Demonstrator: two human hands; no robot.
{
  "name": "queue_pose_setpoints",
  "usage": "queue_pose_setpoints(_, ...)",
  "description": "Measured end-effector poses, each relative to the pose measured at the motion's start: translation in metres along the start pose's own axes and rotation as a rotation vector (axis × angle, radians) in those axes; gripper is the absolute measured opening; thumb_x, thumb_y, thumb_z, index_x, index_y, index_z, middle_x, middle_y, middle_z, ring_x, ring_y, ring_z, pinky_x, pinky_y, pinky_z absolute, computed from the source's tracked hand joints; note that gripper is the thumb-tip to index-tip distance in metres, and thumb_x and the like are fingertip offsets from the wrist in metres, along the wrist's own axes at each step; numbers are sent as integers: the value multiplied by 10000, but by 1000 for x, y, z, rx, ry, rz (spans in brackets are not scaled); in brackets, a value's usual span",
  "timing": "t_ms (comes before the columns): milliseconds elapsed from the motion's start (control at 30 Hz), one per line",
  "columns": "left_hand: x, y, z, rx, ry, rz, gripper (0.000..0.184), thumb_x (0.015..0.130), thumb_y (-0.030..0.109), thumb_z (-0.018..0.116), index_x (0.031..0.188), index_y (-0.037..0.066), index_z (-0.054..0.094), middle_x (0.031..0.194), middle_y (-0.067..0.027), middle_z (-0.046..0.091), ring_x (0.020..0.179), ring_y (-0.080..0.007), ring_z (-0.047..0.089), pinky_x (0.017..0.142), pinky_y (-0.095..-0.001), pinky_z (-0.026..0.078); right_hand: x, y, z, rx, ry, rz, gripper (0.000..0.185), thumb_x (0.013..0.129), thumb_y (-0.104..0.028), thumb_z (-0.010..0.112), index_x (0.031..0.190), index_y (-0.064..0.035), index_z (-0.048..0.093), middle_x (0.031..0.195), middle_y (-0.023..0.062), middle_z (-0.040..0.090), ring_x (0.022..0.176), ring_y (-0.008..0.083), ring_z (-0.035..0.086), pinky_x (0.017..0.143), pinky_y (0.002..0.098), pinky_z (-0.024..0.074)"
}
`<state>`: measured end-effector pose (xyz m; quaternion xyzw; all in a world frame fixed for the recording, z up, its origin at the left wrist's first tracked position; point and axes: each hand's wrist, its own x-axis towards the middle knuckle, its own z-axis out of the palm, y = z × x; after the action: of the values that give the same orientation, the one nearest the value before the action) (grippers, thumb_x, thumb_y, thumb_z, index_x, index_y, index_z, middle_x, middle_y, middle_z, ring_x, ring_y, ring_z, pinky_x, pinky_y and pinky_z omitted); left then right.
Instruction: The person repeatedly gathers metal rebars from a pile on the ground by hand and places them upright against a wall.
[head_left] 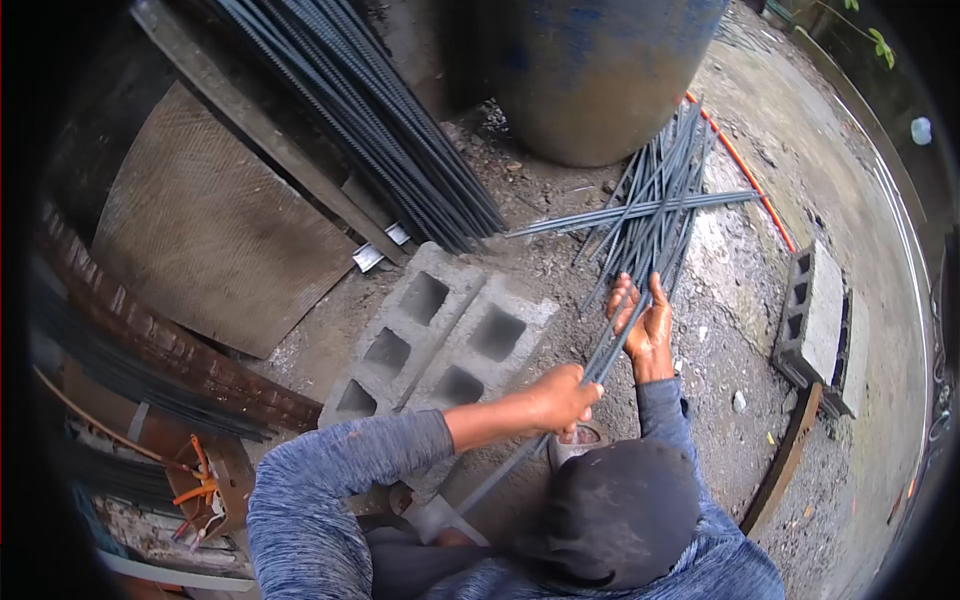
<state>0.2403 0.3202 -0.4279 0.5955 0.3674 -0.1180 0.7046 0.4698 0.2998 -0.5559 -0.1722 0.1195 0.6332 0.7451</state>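
Note:
My left hand point(562, 398) is closed around a few thin grey steel rods point(598, 362), its back facing up. Farther forward, my right hand point(645, 325) is turned palm up, with its fingers curled around the same rods. The rods slant down to the left past my shoe point(577, 440). Just beyond my right hand lies a loose pile of cut rebar pieces point(655, 195), some of them crossing sideways. How many rods each hand holds cannot be made out. A dark cap point(620, 515) covers part of the view below my hands.
Hollow concrete blocks point(440, 335) lie to the left of my hands; more blocks point(815, 320) stand at the right beside a wooden strip point(785, 460). Long rebar point(370, 120) leans in at the upper left. A large drum point(600, 90) stands ahead, near an orange rod point(745, 170).

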Motion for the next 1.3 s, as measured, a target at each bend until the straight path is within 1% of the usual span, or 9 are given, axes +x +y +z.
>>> queue_pose_setpoints(167, -60, 26, 7, 357, 122, 146, 352, 1025, 267, 541, 1055, -71, 449, 743, -251, 630, 649, -406, 658, 615, -511, 492, -31, 19, 61, 143, -171, 23, 329, 1063, -349, 589, 983, -31, 566, 662, -39, 435, 561, 82, 409, 533, 246, 371)
queue_pose_setpoints(433, -102, 33, -45, 541, 305, 592, 302, 1015, 204, 633, 1076, -42, 470, 665, -219, 577, 601, -355, 650, 514, -469, 457, -75, 17, 192, -389, -523, -406, 352, 1127, -369, 424, 962, -78, 535, 668, -63, 384, 546, 63, 363, 512, 232, 341)
queue_pose_setpoints(567, -86, 80, -86, 675, 624, 1008, 299, 1002, 243, 678, 1041, -6, 516, 683, -163, 551, 600, -269, 621, 530, -418, 470, -78, -4, 305, -611, -769, -386, 303, 1121, -324, 441, 1076, -44, 548, 721, -34, 444, 696, 91, 513, 715, 286, 494)
queue_pose_setpoints(700, -77, 133, -120, 568, 768, 931, 288, 1008, 244, 682, 1067, 5, 534, 725, -166, 514, 627, -246, 522, 597, -415, 458, -104, 11, 417, -670, -524, -882, 398, 1080, -407, 522, 1069, -10, 532, 779, 84, 545, 795, 252, 636, 871, 441, 578)
queue_pose_setpoints(767, -54, 137, -136, 561, 849, 1002, 285, 999, 228, 696, 1082, 12, 529, 749, -175, 529, 661, -261, 538, 636, -426, 457, -64, -40, 431, -828, -933, -814, 438, 1086, -410, 495, 1142, 23, 534, 909, 94, 576, 863, 261, 619, 953, 527, 515)
queue_pose_setpoints(967, -6, 133, -194, 504, 926, 928, 269, 1012, 209, 667, 1125, 7, 530, 808, -185, 579, 736, -326, 569, 724, -418, 486, -38, 46, 448, -902, -551, -916, 492, 1030, -536, 564, 930, -55, 554, 661, 10, 485, 561, 172, 572, 566, 369, 572)
queue_pose_setpoints(1067, -12, 133, -205, 514, 823, 753, 317, 970, 220, 708, 1115, -27, 570, 934, -267, 651, 889, -468, 649, 805, -486, 502, -9, 75, 439, -955, -581, -917, 497, 997, -546, 621, 868, -71, 553, 650, 2, 496, 540, 145, 549, 532, 334, 536)
queue_pose_setpoints(1167, 8, 106, -219, 845, 1023, 684, 320, 932, 246, 744, 1054, -25, 628, 944, -239, 676, 912, -459, 665, 846, -489, 516, 11, 109, 415, -1063, -556, -894, 492, 980, -546, 655, 820, -94, 548, 654, -13, 507, 547, 99, 514, 518, 285, 466)
queue_pose_setpoints(1300, 28, 79, -235, 661, 858, 647, 293, 857, 262, 793, 902, -7, 684, 932, -214, 699, 953, -373, 701, 845, -479, 520, 37, 137, 397, -1169, -526, -842, 494, 976, -544, 673, 778, -110, 543, 645, -56, 483, 567, 49, 446, 503, 255, 378)
